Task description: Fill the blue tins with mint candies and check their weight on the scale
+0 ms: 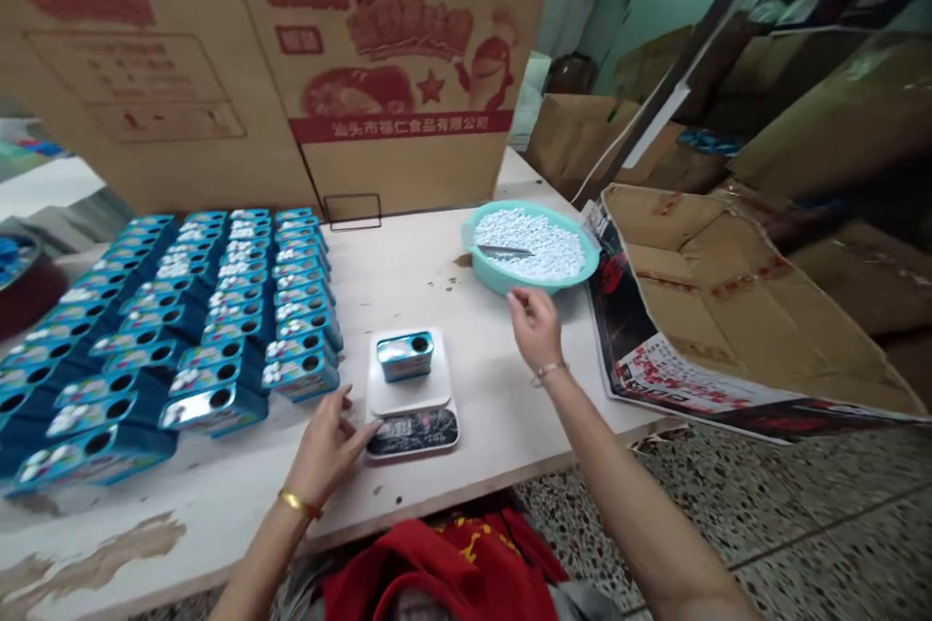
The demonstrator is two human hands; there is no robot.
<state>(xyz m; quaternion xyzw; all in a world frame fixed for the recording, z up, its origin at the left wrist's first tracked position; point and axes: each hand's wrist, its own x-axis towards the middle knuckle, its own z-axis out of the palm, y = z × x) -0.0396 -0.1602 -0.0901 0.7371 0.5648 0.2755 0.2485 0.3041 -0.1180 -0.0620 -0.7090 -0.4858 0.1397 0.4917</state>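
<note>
A small blue tin (405,355) stands on the white plate of a digital scale (412,400). My left hand (331,441) rests at the scale's left side, fingers apart, its thumb near the dark display panel, holding nothing. Just in front of a turquoise basin (510,283) is my right hand (537,325), its fingers curled together near the rim; whatever they may hold is too small to make out. White pellets (546,243) fill the basin, and a metal scoop or blade (504,252) lies on them. Rows of blue tins (302,364) with round dark openings stand to the left.
A large printed cardboard box (393,39) stands along the back of the white table (502,437). At the right is an open cardboard box (728,301). More cartons (859,281) are stacked behind it. A dark red container (29,281) sits at the far left.
</note>
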